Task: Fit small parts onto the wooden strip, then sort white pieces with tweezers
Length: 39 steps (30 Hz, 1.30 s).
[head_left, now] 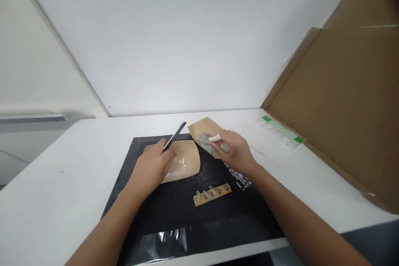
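My left hand [151,168] is closed around a slim black-and-white pen-like tool [175,136], its upper end pointing up and right. Under that hand lies a brown paper sheet [190,156] with small white pieces on it. My right hand [235,149] has its fingers pinched over a second brown paper [204,126], which bears a heap of clear pieces [204,141]; a covering shows on one fingertip, and anything between the fingers is too small to tell. Nearer me, a yellow strip [199,200] with round metal studs carries several clear pieces.
A black mat [174,212] lies on the white table [40,187]. White marked pieces [238,178] sit beside my right wrist. A green-and-clear plastic strip [283,129] lies at the right, by a tall cardboard panel [352,104]. Clear film [163,245] is at the front edge.
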### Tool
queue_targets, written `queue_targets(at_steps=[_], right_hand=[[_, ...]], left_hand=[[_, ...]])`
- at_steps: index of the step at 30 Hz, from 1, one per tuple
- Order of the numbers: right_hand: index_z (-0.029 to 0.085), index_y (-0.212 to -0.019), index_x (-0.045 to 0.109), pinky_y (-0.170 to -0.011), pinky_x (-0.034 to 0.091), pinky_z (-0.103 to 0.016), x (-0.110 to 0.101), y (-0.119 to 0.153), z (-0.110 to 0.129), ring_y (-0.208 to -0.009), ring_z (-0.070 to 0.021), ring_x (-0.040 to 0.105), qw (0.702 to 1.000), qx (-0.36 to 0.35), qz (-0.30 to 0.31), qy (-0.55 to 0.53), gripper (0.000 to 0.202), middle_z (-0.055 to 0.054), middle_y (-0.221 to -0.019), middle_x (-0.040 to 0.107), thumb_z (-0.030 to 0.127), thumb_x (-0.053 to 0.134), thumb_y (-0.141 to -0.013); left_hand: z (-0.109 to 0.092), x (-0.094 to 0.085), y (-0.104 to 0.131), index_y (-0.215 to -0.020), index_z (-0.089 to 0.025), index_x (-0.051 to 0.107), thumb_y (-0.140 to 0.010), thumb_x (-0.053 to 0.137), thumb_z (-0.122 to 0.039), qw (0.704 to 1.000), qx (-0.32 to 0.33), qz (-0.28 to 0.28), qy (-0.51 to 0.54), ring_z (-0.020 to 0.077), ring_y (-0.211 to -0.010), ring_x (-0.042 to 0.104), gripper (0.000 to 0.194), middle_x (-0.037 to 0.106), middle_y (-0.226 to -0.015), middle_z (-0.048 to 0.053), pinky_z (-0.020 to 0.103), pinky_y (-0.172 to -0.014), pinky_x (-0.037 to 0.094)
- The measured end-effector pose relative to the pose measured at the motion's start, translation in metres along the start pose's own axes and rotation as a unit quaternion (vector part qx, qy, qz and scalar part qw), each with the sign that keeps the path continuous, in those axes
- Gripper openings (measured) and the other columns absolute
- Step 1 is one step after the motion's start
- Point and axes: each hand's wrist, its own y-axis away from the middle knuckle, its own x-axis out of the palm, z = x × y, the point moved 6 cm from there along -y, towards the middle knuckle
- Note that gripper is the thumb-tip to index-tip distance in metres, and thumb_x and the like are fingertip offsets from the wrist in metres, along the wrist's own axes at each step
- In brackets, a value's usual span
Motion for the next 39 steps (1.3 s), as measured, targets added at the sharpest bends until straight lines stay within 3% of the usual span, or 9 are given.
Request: queue_targets(at_steps=[8, 11, 14, 18, 24, 29, 36, 39], right_hand=[[0.022, -0.080, 0.065, -0.077, 0.048, -0.035, 0.005, 0.001, 0.004, -0.082, -0.0219, 0.069, 0.999, -0.031, 0.016, 0.002, 0.021, -0.004, -0.083, 0.073, 0.034, 0.068, -0.097], [0.023, -0.086, 0.067, -0.077, 0.048, -0.036, 0.004, 0.000, 0.006, -0.083, -0.0226, 0.070, 0.999, -0.039, 0.017, -0.006, 0.016, -0.005, -0.087, 0.074, 0.033, 0.065, -0.098], [0.022, -0.087, 0.065, -0.076, 0.049, -0.036, -0.001, 0.000, 0.010, -0.084, -0.0232, 0.069, 0.999, -0.044, -0.006, -0.026, 0.015, -0.007, -0.088, 0.073, 0.031, 0.062, -0.099], [0.023, -0.083, 0.063, -0.076, 0.050, -0.037, -0.002, 0.002, 0.022, -0.083, -0.0243, 0.068, 0.998, -0.041, -0.020, -0.053, 0.019, -0.006, -0.082, 0.070, 0.032, 0.061, -0.100], [0.026, -0.084, 0.063, -0.083, 0.054, -0.044, 0.012, 0.005, 0.045, -0.089, -0.0276, 0.069, 0.997, -0.051, -0.031, -0.046, 0.015, -0.007, -0.085, 0.071, 0.032, 0.063, -0.097], [0.027, -0.082, 0.058, -0.083, 0.052, -0.044, 0.012, 0.005, 0.059, -0.092, -0.0282, 0.068, 0.993, -0.067, -0.092, 0.013, 0.014, -0.009, -0.088, 0.071, 0.023, 0.064, -0.095], [0.024, -0.089, 0.054, -0.086, 0.049, -0.040, 0.009, 0.003, 0.075, -0.089, -0.0231, 0.069, 0.972, -0.110, -0.185, 0.093, 0.016, -0.005, -0.088, 0.071, 0.014, 0.066, -0.090], [0.023, -0.088, 0.051, -0.087, 0.048, -0.040, 0.014, 0.001, 0.078, -0.088, -0.0234, 0.068, 0.973, -0.112, -0.182, 0.092, 0.017, -0.007, -0.087, 0.070, 0.013, 0.065, -0.089]], left_hand=[[-0.008, -0.005, -0.002, -0.100, -0.019, 0.069, -0.108, 0.041, -0.041, 0.999, -0.010, 0.010, 0.040, 0.0224, -0.086, 0.068, 0.037, 0.066, -0.111, 0.010, 0.029, -0.064, 0.052], [-0.012, -0.010, -0.002, -0.119, -0.025, 0.063, -0.110, 0.035, -0.040, 0.996, -0.012, 0.003, 0.094, 0.0233, -0.090, 0.071, 0.033, 0.070, -0.115, 0.007, 0.032, -0.070, 0.055], [-0.016, -0.017, 0.000, -0.145, -0.030, 0.045, -0.110, 0.036, -0.038, 0.984, -0.007, -0.030, 0.176, 0.0248, -0.107, 0.072, 0.037, 0.069, -0.131, 0.006, 0.036, -0.084, 0.057], [-0.016, -0.022, 0.002, -0.157, -0.020, 0.029, -0.109, 0.038, -0.035, 0.975, -0.032, -0.066, 0.210, 0.0284, -0.110, 0.071, 0.051, 0.070, -0.129, 0.014, 0.041, -0.091, 0.056], [-0.020, -0.015, -0.001, -0.128, -0.020, 0.058, -0.109, 0.036, -0.034, 0.973, -0.024, -0.010, 0.230, 0.0259, -0.097, 0.072, 0.032, 0.074, -0.109, 0.010, 0.038, -0.085, 0.055], [-0.032, -0.024, 0.000, -0.096, -0.020, 0.068, -0.109, 0.039, -0.035, 0.949, 0.016, -0.032, 0.312, 0.0191, -0.082, 0.067, 0.035, 0.070, -0.087, 0.004, 0.031, -0.079, 0.051], [-0.036, -0.019, 0.006, -0.104, -0.021, 0.074, -0.108, 0.043, -0.043, 0.890, -0.057, 0.016, 0.453, 0.0176, -0.068, 0.068, 0.038, 0.062, -0.052, -0.004, 0.031, -0.081, 0.049], [-0.034, -0.015, 0.007, -0.104, -0.021, 0.073, -0.107, 0.044, -0.047, 0.875, -0.090, 0.047, 0.473, 0.0141, -0.052, 0.060, 0.039, 0.059, -0.046, -0.006, 0.026, -0.067, 0.047]])
